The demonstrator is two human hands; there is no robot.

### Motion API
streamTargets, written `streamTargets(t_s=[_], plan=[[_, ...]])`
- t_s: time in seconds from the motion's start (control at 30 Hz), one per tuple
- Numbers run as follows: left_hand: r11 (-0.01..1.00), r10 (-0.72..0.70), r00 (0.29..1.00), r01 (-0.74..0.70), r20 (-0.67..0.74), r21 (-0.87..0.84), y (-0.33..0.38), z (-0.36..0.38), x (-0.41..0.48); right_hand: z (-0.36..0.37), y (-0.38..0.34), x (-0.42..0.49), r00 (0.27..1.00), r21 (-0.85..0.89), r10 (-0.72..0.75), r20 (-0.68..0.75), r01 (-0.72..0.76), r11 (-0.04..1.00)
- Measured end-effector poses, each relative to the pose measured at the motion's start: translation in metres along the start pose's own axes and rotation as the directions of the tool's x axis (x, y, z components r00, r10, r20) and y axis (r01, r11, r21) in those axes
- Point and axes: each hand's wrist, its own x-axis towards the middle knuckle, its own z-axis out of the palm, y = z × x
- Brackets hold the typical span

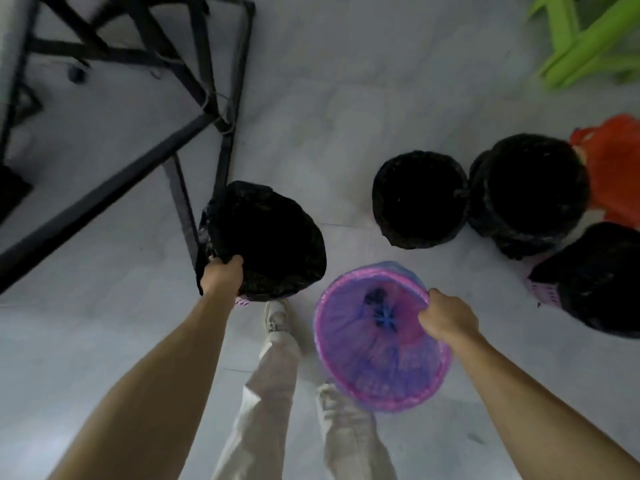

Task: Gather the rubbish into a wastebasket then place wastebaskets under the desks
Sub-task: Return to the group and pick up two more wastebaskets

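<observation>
Head view: grips black-lined wastebasket (273, 233) rim in left hand (223, 275), pink wastebasket (374, 358) rim in right hand (448, 318). Likely light, slick-lined; hold by stiff rims.

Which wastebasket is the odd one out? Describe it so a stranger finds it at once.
Start at the black desk frame upper left, then go down to the black-lined wastebasket that the left hand grips. Just right of that, the right hand holds the pink wastebasket by its rim. Only it has a bluish liner; the other wastebaskets wear black bags.

Bare forearms, no sleeves; cream trousers (273, 386); pale lace-up sneakers (277, 318).
</observation>
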Motion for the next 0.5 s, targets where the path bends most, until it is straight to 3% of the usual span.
streamTargets(t_s=[0.13,0.23,0.37,0.5], plan=[[0.947,-0.084,0.995,0.097,0.056,-0.308,-0.057,-0.070,-0.077,-0.050,-0.012,-0.073,0.993,-0.106,-0.074,-0.093,0.064,0.992],[0.844,-0.151,0.978,0.202,0.140,-0.497,-0.121,-0.116,-0.134,-0.058,-0.029,-0.145,0.987,-0.132,-0.085,-0.133,0.068,0.989],[0.666,-0.228,0.957,0.290,0.182,-0.687,-0.186,-0.158,-0.195,-0.043,-0.054,-0.219,0.981,-0.074,-0.086,-0.173,0.074,0.994],[0.553,-0.258,0.949,0.299,0.182,-0.778,-0.295,-0.223,-0.236,-0.005,-0.100,-0.295,0.962,-0.086,-0.217,-0.168,0.204,0.975]])
